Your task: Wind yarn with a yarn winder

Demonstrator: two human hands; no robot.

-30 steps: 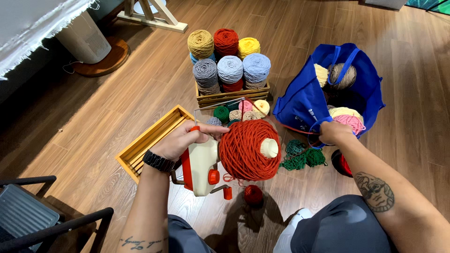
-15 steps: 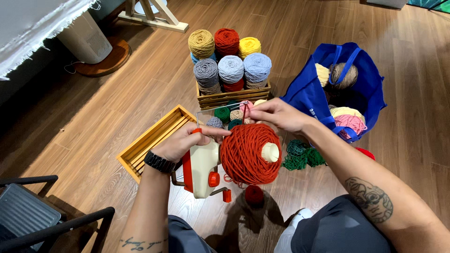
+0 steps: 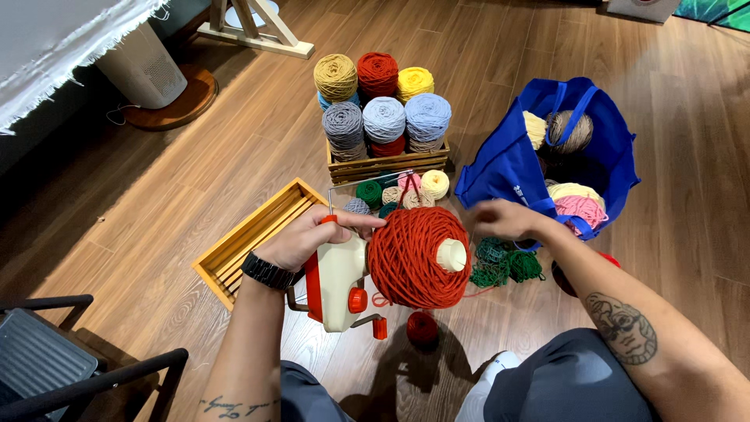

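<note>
Looking down at a cream plastic yarn winder with red trim (image 3: 337,280), held above a brown wooden plank floor (image 3: 234,148), carrying a fat cone-shaped cake of rust-orange yarn (image 3: 416,256) on its spindle. Left hand (image 3: 312,237), black watch at the wrist, draped over the winder's top, fingers curled close around the body near the thin metal yarn guide (image 3: 367,181), seemingly steadying it. Right hand (image 3: 504,219) hovering just right of the cake, blurred, so spread of fingers and any strand between them impossible to tell. Left of the winder, a shallow yellow wooden slatted tray (image 3: 254,234). Beyond the winder, a wooden crate (image 3: 387,162) stacked with grey, blue, red, mustard and yellow yarn rolls, small balls in front. Right of the winder, a tangle of green yarn (image 3: 504,264) and an open blue fabric tote bag (image 3: 539,156) holding more balls, crowding the right hand's side. Beneath the winder, a small red yarn ball (image 3: 422,328) on the floor.
</note>
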